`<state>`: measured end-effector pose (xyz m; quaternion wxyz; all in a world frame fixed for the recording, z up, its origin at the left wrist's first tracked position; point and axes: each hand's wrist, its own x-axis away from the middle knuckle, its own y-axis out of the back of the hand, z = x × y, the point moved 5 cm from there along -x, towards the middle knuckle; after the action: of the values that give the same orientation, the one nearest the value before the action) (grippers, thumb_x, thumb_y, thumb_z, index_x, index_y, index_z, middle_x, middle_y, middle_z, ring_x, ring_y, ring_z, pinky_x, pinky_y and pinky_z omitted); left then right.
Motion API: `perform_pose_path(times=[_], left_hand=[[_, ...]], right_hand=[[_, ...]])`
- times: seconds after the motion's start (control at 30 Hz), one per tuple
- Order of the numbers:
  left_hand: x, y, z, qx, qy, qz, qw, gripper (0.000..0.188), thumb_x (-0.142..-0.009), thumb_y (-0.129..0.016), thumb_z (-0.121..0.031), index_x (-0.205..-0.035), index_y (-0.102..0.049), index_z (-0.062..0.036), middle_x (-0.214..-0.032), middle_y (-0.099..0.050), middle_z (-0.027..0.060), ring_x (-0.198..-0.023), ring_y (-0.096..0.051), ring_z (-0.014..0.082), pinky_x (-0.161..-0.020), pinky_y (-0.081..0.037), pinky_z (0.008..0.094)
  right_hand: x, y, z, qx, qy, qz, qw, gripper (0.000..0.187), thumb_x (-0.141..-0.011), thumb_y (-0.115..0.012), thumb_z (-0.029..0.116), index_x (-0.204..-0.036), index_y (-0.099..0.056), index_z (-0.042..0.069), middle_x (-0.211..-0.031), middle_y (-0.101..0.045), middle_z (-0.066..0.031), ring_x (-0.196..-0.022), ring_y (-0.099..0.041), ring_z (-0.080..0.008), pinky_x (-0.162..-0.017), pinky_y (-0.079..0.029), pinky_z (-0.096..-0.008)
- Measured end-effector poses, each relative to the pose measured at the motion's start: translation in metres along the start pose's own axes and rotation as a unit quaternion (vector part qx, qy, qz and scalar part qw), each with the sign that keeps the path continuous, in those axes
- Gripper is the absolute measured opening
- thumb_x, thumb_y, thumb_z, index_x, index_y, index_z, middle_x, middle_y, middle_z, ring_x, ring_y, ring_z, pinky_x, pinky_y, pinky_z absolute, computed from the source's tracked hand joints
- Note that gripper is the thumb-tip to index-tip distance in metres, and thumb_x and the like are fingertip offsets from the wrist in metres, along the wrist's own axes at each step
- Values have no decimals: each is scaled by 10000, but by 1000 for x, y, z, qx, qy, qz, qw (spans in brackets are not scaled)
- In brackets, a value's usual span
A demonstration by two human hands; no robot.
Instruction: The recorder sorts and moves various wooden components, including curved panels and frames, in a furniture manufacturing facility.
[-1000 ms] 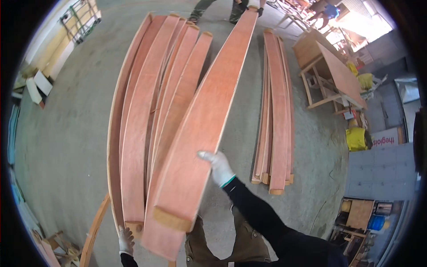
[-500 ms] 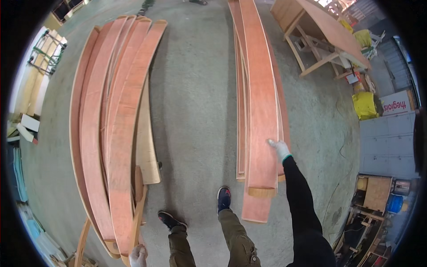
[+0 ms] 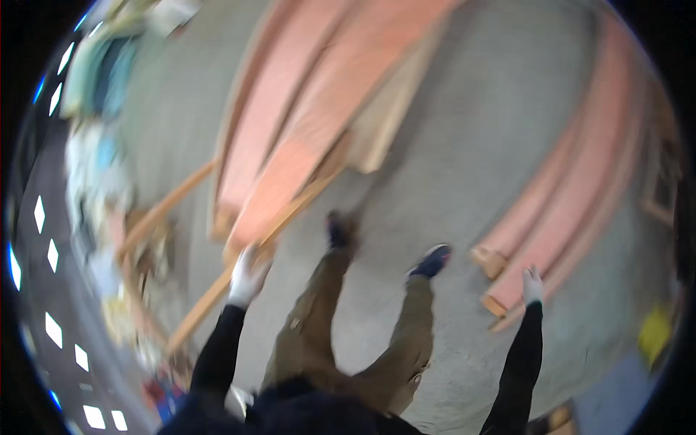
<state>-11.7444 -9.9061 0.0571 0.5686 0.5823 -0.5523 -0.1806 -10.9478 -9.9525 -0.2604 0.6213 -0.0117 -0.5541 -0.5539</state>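
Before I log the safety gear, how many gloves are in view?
2: a glove on the left hand, by the near end of the left boards; another on the right hand, by the near end of the right boards. The blurred clutter could hide more.

Saw a long, broad pinkish panel (image 3: 333, 109) at upper left, face up, slanting from its near, lower-left end toward the view's top edge. Saw a second panel (image 3: 565, 217), also pinkish, at right, tan across its near end, curving away toward upper right, blurred.
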Motion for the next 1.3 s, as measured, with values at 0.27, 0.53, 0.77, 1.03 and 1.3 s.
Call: perform_pose_path(times=[0.27, 0.53, 0.77, 1.03, 1.3], left_hand=[[-80, 88, 180, 151, 246, -77, 954, 527, -876, -720, -384, -1151, -662, 63, -974, -721, 181, -933, -699, 237, -833, -536, 330], [-96, 13, 358, 24, 388, 213, 896, 903, -834, -706, -660, -1397, -529, 24, -1298, -631, 206, -1111, -662, 284, -868, -544, 395], [-50, -57, 377, 645, 446, 143, 604, 705, -926, -641, -572, -1453, -481, -132, -1350, -620, 98, -1176, -643, 232, -1009, -538, 435], [-66, -56, 398, 690, 395, 232, 560, 785, -925, -639, -570, -1498, -418, -81, -1400, -580, 141, -1275, -583, 235, -1067, -490, 432], [-139, -48, 448, 637, 370, 37, 675, 1073, -841, -618, -745, -1552, -254, -29, -1533, -373, 177, -1379, -418, 304, -1071, -424, 517]], right_hand=[[68, -233, 338, -204, 32, 125, 970, 683, -979, -611, 432, -1422, -477, -70, -1484, -490, -244, -1388, -455, -324, -1146, -355, -403], [85, -393, 636, -500, -39, 233, 833, 857, -970, -663, 432, -1529, -242, -63, -1543, -343, -232, -1421, -368, -386, -1195, -269, -502], [50, -433, 675, -535, -78, 232, 809, 748, -933, -712, 433, -1508, -380, 90, -1492, -458, -99, -1380, -434, -286, -1141, -365, -502], [57, -442, 674, -466, -49, 111, 876, 757, -907, -765, 325, -1505, -377, 70, -1434, -514, -84, -1326, -489, -290, -1094, -408, -497], [110, -403, 771, -207, 239, -65, 946, 839, -887, -777, 267, -1489, -316, -93, -1501, -394, -299, -1381, -442, -366, -1151, -365, -439]])
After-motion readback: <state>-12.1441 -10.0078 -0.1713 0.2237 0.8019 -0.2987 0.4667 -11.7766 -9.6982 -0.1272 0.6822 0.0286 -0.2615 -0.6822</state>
